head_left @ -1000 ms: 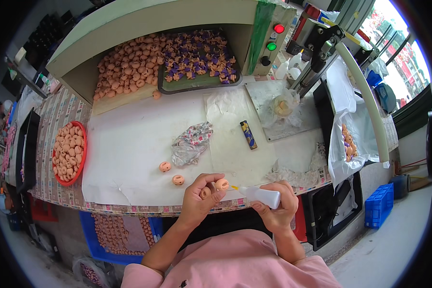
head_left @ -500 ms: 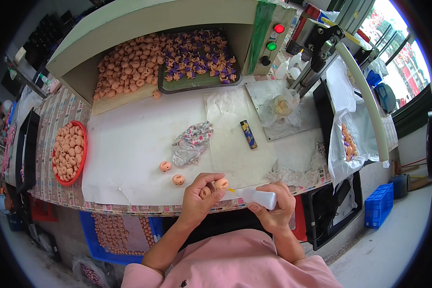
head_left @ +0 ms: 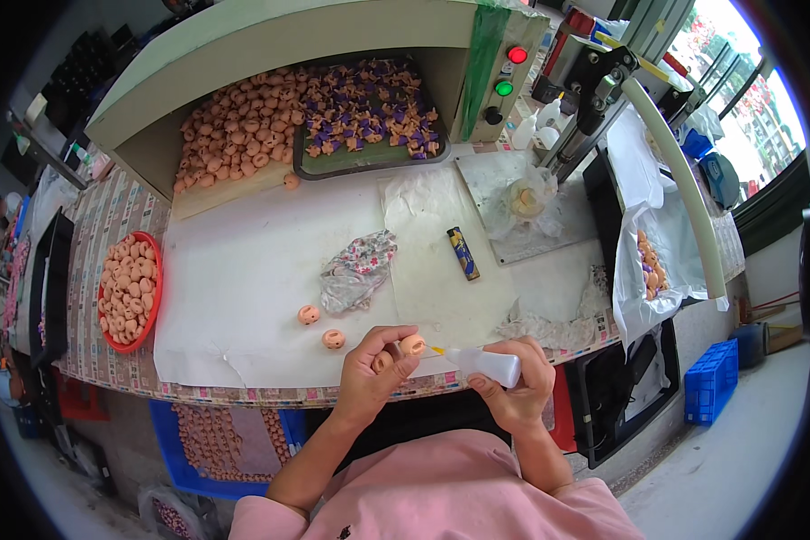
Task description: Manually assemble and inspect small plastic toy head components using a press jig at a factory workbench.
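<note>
Peach, white and pink are the colours closest to me.
The ball I hold is peach, my bottle milky white with a yellow tip, my shirt pink. Reddish flowers pattern my pale crumpled cloth; the tablecloth is chequered in muted pinks and greys, the bowl red. Small pieces mix purple with peach; one lamp glows red, another lamp green, and the crate is blue.

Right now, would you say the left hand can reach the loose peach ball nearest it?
Probably yes: nothing visible stands between the left hand and the loose ball, though two held balls might hinder grasping it.
</note>
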Demonstrator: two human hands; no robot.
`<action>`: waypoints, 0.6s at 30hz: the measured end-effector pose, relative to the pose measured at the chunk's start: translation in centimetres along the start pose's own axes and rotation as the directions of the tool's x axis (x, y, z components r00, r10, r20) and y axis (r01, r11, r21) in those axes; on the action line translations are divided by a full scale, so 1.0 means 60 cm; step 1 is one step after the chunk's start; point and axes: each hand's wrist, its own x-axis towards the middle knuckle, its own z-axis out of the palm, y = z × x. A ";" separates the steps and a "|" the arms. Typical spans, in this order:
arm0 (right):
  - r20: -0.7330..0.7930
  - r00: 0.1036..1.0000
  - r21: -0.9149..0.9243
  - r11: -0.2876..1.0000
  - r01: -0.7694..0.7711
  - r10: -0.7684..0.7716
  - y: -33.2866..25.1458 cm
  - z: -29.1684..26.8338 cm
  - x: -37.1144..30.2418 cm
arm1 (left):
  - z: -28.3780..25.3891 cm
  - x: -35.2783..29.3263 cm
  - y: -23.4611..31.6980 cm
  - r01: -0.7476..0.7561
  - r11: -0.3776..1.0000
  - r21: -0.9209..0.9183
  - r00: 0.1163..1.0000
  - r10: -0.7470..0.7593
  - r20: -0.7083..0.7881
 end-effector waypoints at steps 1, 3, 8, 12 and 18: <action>-0.008 1.000 0.003 1.000 0.007 -0.007 0.001 0.002 0.003 | -0.002 0.002 0.001 0.013 1.000 -0.005 1.000 -0.013 0.010; -0.014 1.000 0.007 1.000 0.018 -0.018 0.004 0.004 0.007 | -0.006 0.006 -0.001 0.023 1.000 -0.010 1.000 -0.023 0.018; -0.081 0.996 0.047 0.999 -0.018 0.022 0.020 0.012 0.010 | -0.014 0.014 -0.003 0.085 0.989 -0.119 0.996 -0.080 0.040; -0.090 0.993 0.069 0.995 -0.071 0.077 0.051 0.043 0.017 | -0.022 0.011 0.010 0.140 0.981 -0.136 0.989 -0.133 0.065; 0.131 0.989 0.026 0.997 -0.069 0.065 0.078 0.130 0.063 | -0.037 -0.004 -0.006 0.247 0.752 -0.611 0.957 -0.088 0.278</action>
